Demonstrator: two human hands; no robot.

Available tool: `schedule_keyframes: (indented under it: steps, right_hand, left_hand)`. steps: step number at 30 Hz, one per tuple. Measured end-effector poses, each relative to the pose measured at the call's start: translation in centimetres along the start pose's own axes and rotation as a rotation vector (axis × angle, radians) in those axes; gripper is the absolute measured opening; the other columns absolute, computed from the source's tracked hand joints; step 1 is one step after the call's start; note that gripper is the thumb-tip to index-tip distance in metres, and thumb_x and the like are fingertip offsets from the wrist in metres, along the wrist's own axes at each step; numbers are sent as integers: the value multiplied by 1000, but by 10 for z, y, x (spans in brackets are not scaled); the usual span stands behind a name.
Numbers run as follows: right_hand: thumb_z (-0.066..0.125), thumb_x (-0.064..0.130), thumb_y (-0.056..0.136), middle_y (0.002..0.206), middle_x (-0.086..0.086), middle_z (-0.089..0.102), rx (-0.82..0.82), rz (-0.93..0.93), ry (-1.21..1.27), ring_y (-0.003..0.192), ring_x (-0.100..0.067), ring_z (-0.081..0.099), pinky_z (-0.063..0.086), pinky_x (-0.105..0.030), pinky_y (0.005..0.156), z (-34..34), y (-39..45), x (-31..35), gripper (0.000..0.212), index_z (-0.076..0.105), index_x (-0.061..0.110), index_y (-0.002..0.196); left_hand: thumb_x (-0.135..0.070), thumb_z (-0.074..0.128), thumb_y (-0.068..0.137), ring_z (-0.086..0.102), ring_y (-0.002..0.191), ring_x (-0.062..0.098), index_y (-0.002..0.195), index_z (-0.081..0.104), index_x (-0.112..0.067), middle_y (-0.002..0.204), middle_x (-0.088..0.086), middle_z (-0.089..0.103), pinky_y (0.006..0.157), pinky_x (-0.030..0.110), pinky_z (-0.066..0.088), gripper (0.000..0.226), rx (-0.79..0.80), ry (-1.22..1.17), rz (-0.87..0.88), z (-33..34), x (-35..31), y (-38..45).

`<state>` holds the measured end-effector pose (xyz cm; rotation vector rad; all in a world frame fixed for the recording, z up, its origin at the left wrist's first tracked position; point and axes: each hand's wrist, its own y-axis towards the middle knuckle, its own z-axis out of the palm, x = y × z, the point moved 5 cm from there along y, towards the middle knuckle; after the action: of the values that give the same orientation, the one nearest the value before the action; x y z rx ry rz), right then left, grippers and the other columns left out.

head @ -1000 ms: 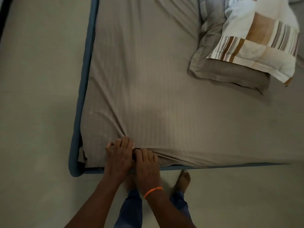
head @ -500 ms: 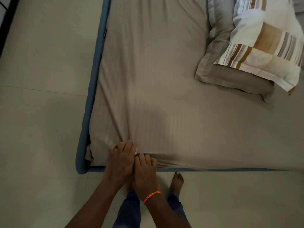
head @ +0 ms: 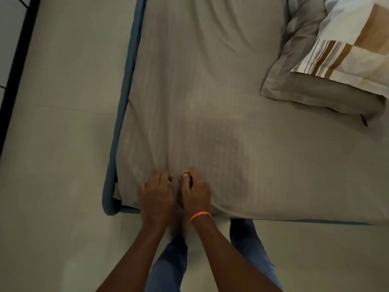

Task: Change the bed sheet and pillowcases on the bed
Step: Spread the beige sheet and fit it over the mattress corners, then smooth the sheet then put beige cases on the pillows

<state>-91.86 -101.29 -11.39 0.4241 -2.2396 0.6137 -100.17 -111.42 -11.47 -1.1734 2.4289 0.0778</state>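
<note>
A taupe striped bed sheet [head: 210,91] covers the mattress, with creases running up from its near edge. My left hand [head: 156,196] and my right hand [head: 194,191] lie side by side on that near edge close to the left corner, fingers curled into the fabric and gripping it. An orange thread band circles my right wrist. At the upper right a pillow in a taupe case [head: 315,87] lies on the sheet. A second pillow in a white and brown patterned case [head: 355,47] lies on top of it.
The blue bed frame [head: 126,85] borders the mattress on the left side and around the near left corner. Pale floor tiles [head: 59,144] spread to the left and in front. My legs in blue trousers stand against the bed's near edge. A dark strip runs along the far left.
My hands have slid slightly further up onto the sheet and parted a little. The view has shifted closer, so the pillows sit further right.
</note>
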Motion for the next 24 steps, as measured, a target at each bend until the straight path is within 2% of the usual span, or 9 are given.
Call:
schedule_keyframes:
  steps: [4,7,10,14,17,21,24]
  right_hand:
    - [50,25,99,75,6,68,-110,0,110,67,-14,63,51,-44,62,-40,58,0,18,66,23,92]
    - [49,29,97,76,5,70,-188,-9,166,67,-19,66,53,-46,62,-83,109,-6,21,69,24,95]
    - [52,27,97,80,5,71,-276,-21,202,70,-20,67,53,-45,65,-144,167,-13,18,69,23,95]
    - [58,11,97,91,1,69,-464,-123,117,86,-26,61,49,-42,79,-252,257,-20,13,69,16,93]
    - [59,7,99,98,-4,62,-601,-226,-35,92,-30,55,43,-37,89,-334,325,-19,10,67,12,94]
    - [63,18,98,111,-9,60,-869,-220,-241,100,-30,54,41,-40,86,-436,403,-24,8,68,14,103]
    - [58,36,99,124,-5,56,-993,39,-371,115,-27,52,41,-42,93,-502,458,-51,20,62,20,110]
  left_hand:
    - [-15,47,95,60,86,26,100,61,-22,99,-1,64,75,45,48,17,-89,-103,-115,1,-54,48]
    - [-18,46,90,60,91,25,96,61,-22,101,-2,62,78,49,50,17,-77,-295,-63,14,-116,99]
    - [-15,50,93,61,88,21,95,63,-21,96,-5,65,74,45,51,14,-25,-466,5,32,-202,151]
    - [-15,54,101,63,86,13,100,63,-26,96,-11,67,74,41,52,15,-4,-576,45,53,-326,226]
    - [-25,52,104,63,94,17,112,61,-25,103,-7,65,82,44,53,12,-73,-644,84,58,-417,284]
    - [-50,53,98,57,120,23,133,56,-17,129,2,62,103,45,48,48,-120,-668,33,69,-511,357]
    - [-78,56,86,56,128,20,145,46,-21,141,0,58,107,44,49,83,82,-704,-87,96,-558,401]
